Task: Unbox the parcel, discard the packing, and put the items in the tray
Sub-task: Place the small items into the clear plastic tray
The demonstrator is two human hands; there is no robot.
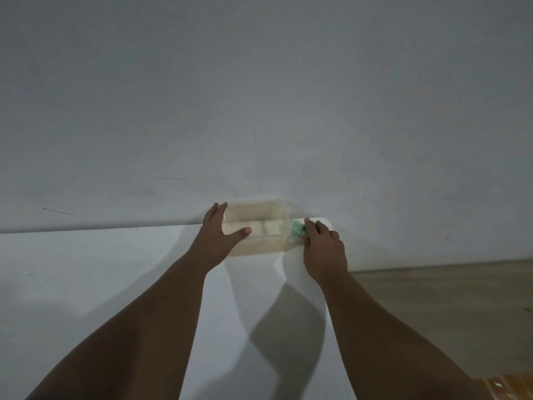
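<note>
Clear tray [256, 229] at far edge of white surface [86, 284]

Pale, see-through plastic tray, upright, open top, up against the wall at surface's far edge, near its right corner. Looks divided into compartments, blurry tho. Small green item [297, 228] at tray's right end; can't tell if inside or just beside.

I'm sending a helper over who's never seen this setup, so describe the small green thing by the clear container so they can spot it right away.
Start at the far edge of the white table, against the grey wall, where a clear plastic tray sits between both hands. The green item is at the tray's right end, pinched in the right hand. It is the only green thing there.
</note>
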